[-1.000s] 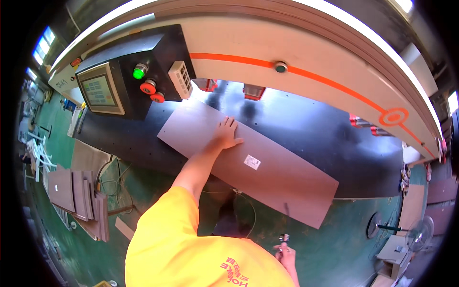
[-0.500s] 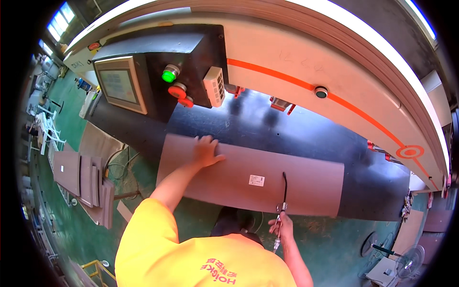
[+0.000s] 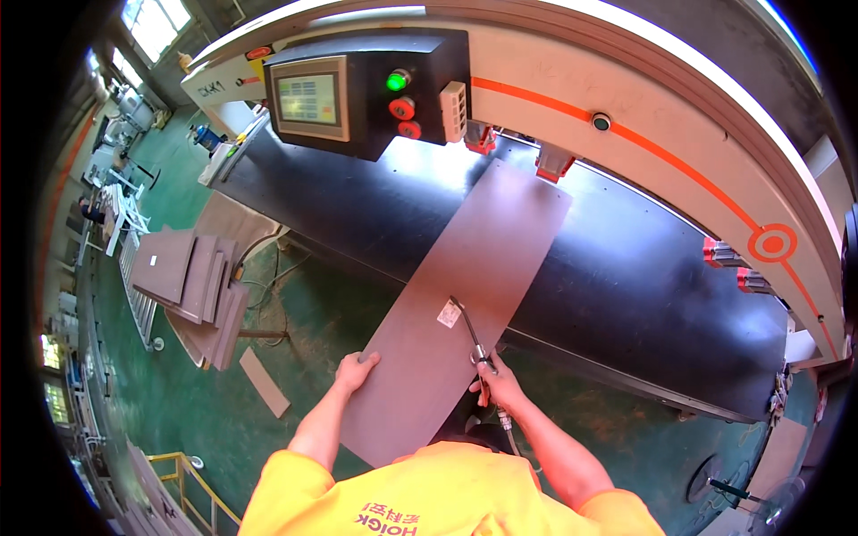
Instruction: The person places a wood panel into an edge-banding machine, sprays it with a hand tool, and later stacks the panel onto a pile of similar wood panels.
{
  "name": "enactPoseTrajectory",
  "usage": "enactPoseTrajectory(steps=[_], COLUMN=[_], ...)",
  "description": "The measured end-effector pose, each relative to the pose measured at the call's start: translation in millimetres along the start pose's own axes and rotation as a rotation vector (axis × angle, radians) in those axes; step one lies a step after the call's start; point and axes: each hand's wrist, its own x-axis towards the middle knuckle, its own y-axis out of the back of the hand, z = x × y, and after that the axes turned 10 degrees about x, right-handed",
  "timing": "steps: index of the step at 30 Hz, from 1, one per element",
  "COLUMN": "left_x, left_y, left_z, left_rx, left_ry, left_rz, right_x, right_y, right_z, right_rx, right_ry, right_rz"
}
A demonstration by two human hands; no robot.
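- Green workshop floor spreads under everything, with a long black machine bed crossing it; places below are given relative to the brown panel that lies across that bed.
- Nearest the camera, the person's yellow shirt fills the lower edge, and both bare forearms reach forward from it toward the panel's near end.
- Left hand sits at the panel's near left edge, forearm angled up and slightly rightward, fingers curled over the edge and gripping it.
- Right hand is at the panel's near right edge, closed around the handle of an air blow gun; the wrist is bent so the thin curved nozzle points forward over the panel's surface.
- Just ahead of the nozzle tip, a small white label is stuck on the panel.
- That panel runs lengthwise away from the person: its near end overhangs the floor, its far end rests on the black bed beneath the machine's cream beam with an orange stripe.
- Left of the panel, well apart on the floor, a stack of similar brown boards lies on a low stand, with one loose strip nearer the person.
- Beyond the panel's far left, a black control box carries a screen, a lit green button and red buttons.
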Motion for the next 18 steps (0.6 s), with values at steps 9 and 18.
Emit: enactPoseTrajectory(steps=[9,18], left_x=[23.9,63.5], left_y=[-25.5,-53.1], left_z=[32.6,53.7], left_rx=[-0.039,-0.283], left_ry=[0.022,-0.186], left_rz=[-0.002,-0.054], right_x=[-15.7,-15.5], right_y=[-9.9,-12.9], right_z=[17.7,18.2], right_rx=[0.014,0.125], right_ry=[0.067,0.049], right_rz=[0.05,0.196])
